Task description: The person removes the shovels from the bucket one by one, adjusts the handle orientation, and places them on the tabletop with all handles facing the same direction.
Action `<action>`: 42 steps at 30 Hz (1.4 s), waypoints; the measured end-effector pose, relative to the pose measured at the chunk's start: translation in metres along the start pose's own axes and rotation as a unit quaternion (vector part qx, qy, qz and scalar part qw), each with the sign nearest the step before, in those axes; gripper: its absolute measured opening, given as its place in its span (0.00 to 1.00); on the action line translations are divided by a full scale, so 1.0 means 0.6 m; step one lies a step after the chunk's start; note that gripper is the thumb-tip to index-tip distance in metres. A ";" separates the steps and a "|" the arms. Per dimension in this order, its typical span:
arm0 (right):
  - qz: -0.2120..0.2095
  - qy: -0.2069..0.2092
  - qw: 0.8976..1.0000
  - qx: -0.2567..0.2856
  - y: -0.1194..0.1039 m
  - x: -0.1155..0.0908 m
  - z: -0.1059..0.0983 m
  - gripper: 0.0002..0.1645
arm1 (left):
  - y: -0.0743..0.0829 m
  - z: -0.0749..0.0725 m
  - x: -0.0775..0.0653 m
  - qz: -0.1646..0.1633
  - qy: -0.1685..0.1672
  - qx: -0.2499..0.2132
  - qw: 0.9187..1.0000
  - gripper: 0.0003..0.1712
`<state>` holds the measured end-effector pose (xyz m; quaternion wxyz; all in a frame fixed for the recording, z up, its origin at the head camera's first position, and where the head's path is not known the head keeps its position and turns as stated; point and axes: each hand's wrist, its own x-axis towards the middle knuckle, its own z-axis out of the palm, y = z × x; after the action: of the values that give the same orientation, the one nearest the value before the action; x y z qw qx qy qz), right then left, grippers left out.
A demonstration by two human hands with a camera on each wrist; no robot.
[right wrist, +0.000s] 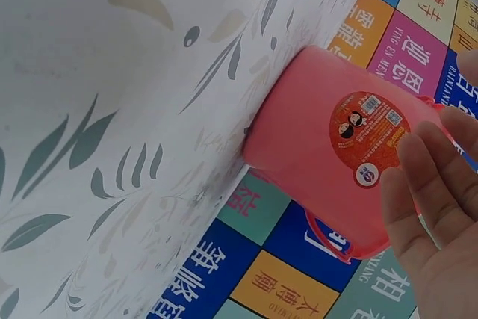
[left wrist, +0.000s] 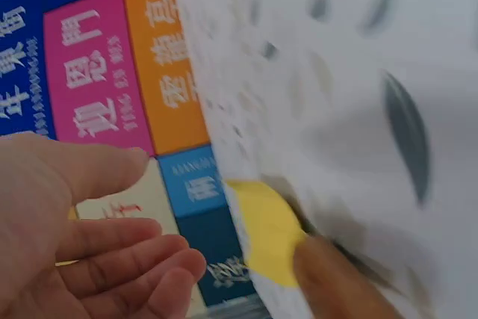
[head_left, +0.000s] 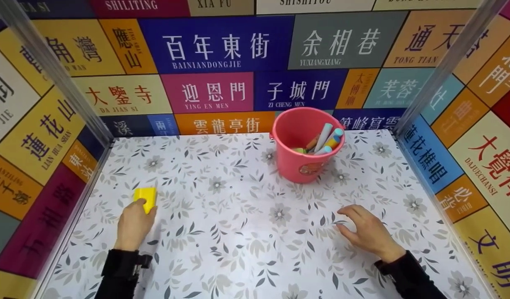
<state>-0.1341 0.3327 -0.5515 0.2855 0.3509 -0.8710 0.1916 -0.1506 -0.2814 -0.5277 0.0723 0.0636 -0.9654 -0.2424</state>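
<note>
My left hand is at the near side of a small yellow block on the left of the flowered tabletop. The head view shows its fingertips overlapping the block. In the left wrist view one blurred finger reaches the edge of the yellow block, while the other fingers lie loose and hold nothing. My right hand hovers at the right, thumb and fingers apart, with nothing between them. A pink bucket stands beyond it at the back; the right wrist view shows the bucket past the relaxed fingers.
Several thick marker-like sticks, some with light blue ends, stand inside the bucket. Walls covered in coloured panels with Chinese lettering enclose the back and both sides of the tabletop. Clear corner posts rise at the back.
</note>
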 end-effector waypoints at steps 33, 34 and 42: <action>-0.075 0.025 0.996 -0.044 0.029 0.166 -0.110 0.18 | 0.151 0.079 -0.116 0.324 0.088 -0.003 0.942 0.23; -0.077 0.017 0.996 -0.047 0.031 0.184 -0.119 0.18 | 0.151 0.079 -0.117 0.324 0.086 -0.005 0.942 0.23; -0.030 -0.125 0.985 -0.112 0.036 0.327 -0.163 0.20 | 0.148 0.083 -0.127 0.321 0.089 -0.003 0.943 0.22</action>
<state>-0.2301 0.3014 -0.3555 0.2178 0.3636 -0.9049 0.0392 -0.0923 -0.1686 -0.5371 0.2320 -0.2289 -0.9234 -0.2026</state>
